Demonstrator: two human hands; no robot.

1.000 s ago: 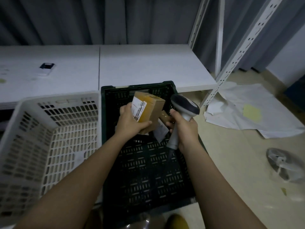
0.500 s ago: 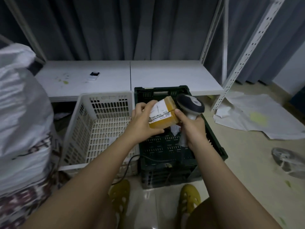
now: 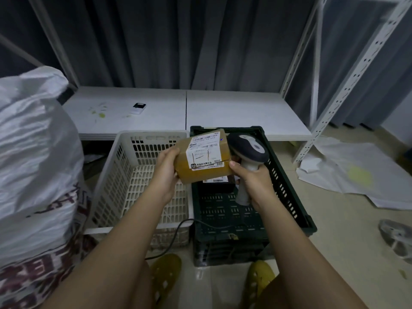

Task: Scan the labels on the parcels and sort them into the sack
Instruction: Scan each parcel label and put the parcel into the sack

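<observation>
Two hands meet above the dark green slotted plastic crate (image 3: 287, 186). The left hand (image 3: 166, 172) grips a brown tape-wrapped cardboard parcel (image 3: 204, 158), white label up, over the crate's far left corner. The right hand (image 3: 254, 178) is wrapped round a grey-and-black handheld barcode scanner (image 3: 248, 150), its thumb touching the parcel. A white woven sack (image 3: 33, 152) stands well left of the crate, beyond a white plastic basket (image 3: 133, 175).

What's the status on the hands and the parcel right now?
Left hand grips brown parcel, label up. Right hand grips scanner, thumb touching the parcel. Another parcel waits in the dark crate. Sack at left, path clear.
</observation>
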